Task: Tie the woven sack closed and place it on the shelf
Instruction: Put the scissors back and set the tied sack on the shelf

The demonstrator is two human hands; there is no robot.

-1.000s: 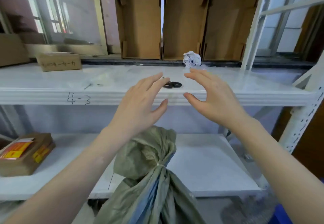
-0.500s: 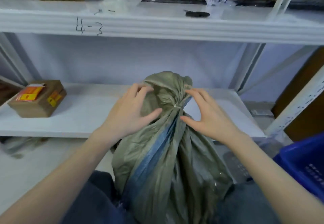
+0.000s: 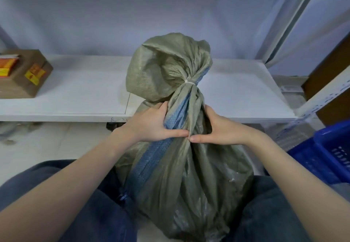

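Sack (image 3: pixel 181 175) neck gripped by both hands; labels unreadable.

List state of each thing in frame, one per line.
woven sack: upright, neck tied shut with a white tie
left hand: grips sack neck
right hand: grips sack neck
cardboard box: closed, on shelf
blue crate: right of sack, contents unclear

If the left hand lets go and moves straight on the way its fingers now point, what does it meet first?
Probably the lower shelf. The left hand grips the woven sack just below the white tie; its fingers point forward, towards the shelf's front edge. Depth is unclear.
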